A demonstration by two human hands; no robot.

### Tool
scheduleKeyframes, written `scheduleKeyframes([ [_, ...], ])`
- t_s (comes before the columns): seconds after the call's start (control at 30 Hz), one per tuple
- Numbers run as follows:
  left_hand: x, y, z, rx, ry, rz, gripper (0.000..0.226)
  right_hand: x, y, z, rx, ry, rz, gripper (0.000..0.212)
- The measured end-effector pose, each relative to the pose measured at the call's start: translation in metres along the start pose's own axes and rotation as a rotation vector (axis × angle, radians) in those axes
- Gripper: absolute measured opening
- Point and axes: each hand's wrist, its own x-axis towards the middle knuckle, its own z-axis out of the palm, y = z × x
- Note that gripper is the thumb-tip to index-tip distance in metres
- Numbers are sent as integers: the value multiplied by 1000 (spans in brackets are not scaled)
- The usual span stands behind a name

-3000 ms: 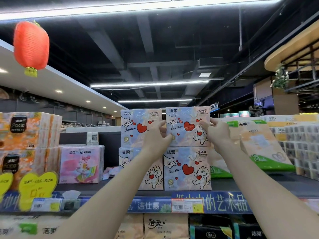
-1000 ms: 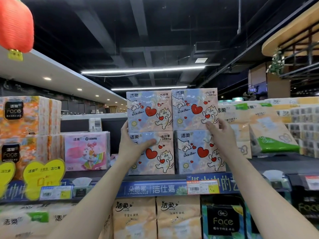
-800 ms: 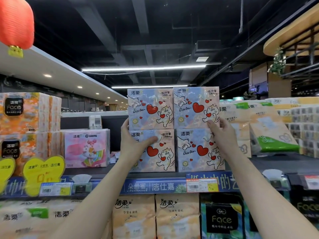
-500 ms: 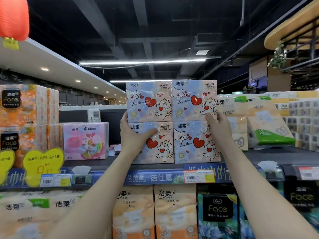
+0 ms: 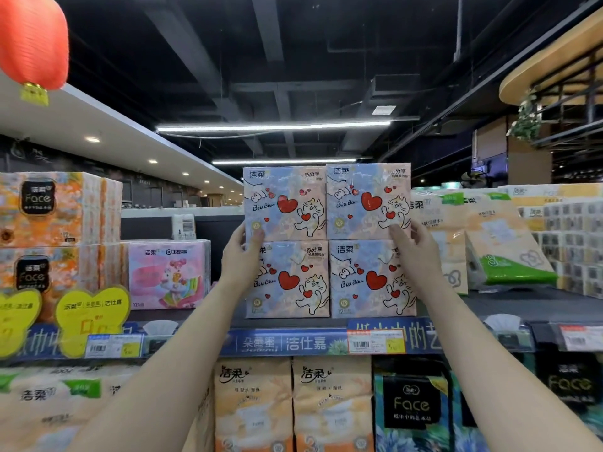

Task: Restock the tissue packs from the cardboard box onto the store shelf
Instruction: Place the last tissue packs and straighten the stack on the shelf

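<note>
Four blue tissue packs with red hearts and a cartoon cat stand two over two on the top shelf [image 5: 293,342]. My left hand [image 5: 239,256] grips the lower left corner of the upper-left tissue pack [image 5: 284,203], thumb on its front, just above the lower-left pack [image 5: 293,282]. My right hand [image 5: 416,249] grips the lower right corner of the upper-right tissue pack [image 5: 367,200], above the lower-right pack [image 5: 372,278]. The cardboard box is out of view.
A pink pack [image 5: 168,275] and stacked orange Face packs [image 5: 49,210] stand to the left, peach-and-green packs [image 5: 489,243] to the right. Yellow price signs [image 5: 93,318] hang on the shelf edge. More packs [image 5: 254,406] fill the shelf below. A red lantern [image 5: 31,40] hangs top left.
My left hand has slid up from the lower-left pack to the bottom corner of the upper-left pack. My right hand has shifted slightly up along the right edge. The view has tilted down a little.
</note>
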Motion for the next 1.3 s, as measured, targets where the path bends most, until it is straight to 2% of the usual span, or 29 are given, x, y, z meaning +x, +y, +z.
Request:
scheduleKeyframes([
  [0.07,-1,4,1,-37,12,-5,32,0,0,1,26,29,11,53],
  [0.2,-3,5,1,-50,26,-18,42,1,2,3,7,43,-2,35],
  [0.33,-5,4,2,-46,46,-26,41,1,3,5,-8,65,1,25],
  [0.77,-6,-2,5,-29,78,18,38,-6,0,4,19,24,-18,26],
  [0.9,-10,-1,2,-25,-15,12,52,-7,2,-1,30,-27,-30,24],
  [0.97,-13,0,1,-7,-91,10,68,-8,2,-5,39,-97,-19,30],
  [1.07,-13,-1,1,42,-134,30,96,-9,4,-12,31,-209,-3,62],
  [1.23,-12,-7,10,109,-40,69,106,-7,6,-12,-47,-203,16,94],
  [1.3,-12,-7,12,108,-31,60,110,-6,8,-11,-58,-189,16,100],
])
